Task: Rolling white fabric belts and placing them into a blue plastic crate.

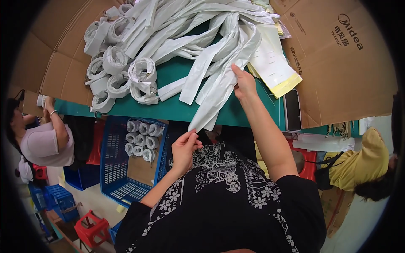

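Observation:
Long white paper-like strips [215, 90] hang in a bundle over the near edge of the green table. My left hand [184, 149] pinches the lower tip of one strip just in front of that edge. Higher up, my right hand [244, 83] has its thumb on top of the same bundle, with its fingers hidden beneath. The strips run slightly slack between the two hands. More white strips [181, 25] lie in a loose heap at the far side. Several rolled white coils [143, 71] are piled on the left of the table.
Brown cardboard panels [337, 55] stand around the green table [175, 69]. A phone [292, 110] and yellow-edged white sheets [276, 63] lie at the right. A blue crate [114, 158] with several coils stands below left. Co-workers sit on both sides; a red stool [92, 225] is lower left.

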The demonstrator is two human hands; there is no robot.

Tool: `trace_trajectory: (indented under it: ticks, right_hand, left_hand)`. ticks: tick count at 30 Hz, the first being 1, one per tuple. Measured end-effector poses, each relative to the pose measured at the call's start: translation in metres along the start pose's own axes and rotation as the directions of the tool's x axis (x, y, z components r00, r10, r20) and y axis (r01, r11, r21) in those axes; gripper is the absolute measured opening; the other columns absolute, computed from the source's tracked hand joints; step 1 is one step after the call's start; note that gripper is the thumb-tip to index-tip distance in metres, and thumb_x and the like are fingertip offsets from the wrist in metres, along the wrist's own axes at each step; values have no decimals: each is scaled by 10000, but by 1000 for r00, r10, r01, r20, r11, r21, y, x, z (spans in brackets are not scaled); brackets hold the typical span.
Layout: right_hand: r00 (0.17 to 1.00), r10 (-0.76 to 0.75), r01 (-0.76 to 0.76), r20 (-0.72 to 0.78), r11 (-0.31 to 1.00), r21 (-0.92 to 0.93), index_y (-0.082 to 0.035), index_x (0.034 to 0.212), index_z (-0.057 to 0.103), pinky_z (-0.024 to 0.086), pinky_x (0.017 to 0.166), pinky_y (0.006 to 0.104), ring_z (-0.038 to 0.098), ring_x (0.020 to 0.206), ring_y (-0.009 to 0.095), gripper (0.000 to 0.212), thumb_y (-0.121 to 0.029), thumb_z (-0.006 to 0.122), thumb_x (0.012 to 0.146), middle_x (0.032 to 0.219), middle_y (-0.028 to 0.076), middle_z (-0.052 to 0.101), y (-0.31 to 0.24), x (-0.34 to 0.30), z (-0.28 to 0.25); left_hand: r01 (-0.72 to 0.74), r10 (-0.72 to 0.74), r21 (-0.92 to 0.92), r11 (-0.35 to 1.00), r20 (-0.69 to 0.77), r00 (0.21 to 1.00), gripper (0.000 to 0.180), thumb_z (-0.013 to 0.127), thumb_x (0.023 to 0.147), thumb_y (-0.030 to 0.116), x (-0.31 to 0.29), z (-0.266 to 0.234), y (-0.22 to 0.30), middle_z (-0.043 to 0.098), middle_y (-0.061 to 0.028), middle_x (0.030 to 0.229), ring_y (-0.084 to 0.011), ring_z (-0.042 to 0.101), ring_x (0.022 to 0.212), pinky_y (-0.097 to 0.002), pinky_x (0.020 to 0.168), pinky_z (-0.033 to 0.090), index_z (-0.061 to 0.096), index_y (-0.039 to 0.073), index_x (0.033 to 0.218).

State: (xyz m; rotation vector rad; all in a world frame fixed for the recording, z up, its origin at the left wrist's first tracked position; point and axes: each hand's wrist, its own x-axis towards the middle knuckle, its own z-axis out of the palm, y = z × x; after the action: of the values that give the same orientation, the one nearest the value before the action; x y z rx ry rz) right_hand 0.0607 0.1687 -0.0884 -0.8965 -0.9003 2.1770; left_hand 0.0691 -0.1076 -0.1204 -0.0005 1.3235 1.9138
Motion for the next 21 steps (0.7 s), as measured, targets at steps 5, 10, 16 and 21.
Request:
trace_trajectory:
  ticks: [5,10,16,21]
  right_hand:
    - [998,61,-60,-32,998,31,84,1116,486,495,819,384,593,938,258,349,-121,583,851,1075,157,577,0,-5,-1]
    - [999,22,-19,-38,998,67,75,1007,533,520,728,370,615,835,248,292,-147,609,834,975,147,602,2,-3,-8]
    - [991,133,-133,-3,989,69,80,1128,476,490,839,403,585,953,271,336,-117,555,867,1079,161,567,11,-2,-8]
    - [986,164,-166,23,981,96,88,1071,500,500,800,401,595,915,275,301,-123,555,863,1038,168,578,26,-1,-10]
  left_hand:
    - [-65,58,-65,996,-107,993,223,564,874,123,7,-3,-8,593,-49,870,-113,577,715,-254,626,513,555,4,1062]
    - [-17,6,-124,992,-94,996,214,555,883,155,3,0,-7,582,-35,847,-104,568,713,-259,623,515,555,24,1053]
    - [78,-70,-100,992,81,994,207,544,888,165,16,-14,-15,561,-17,809,-103,545,660,-265,609,510,549,31,1045]
    - [263,-124,-328,908,390,913,210,527,889,126,30,-30,-30,570,-36,858,-126,565,660,-238,572,505,526,57,1087]
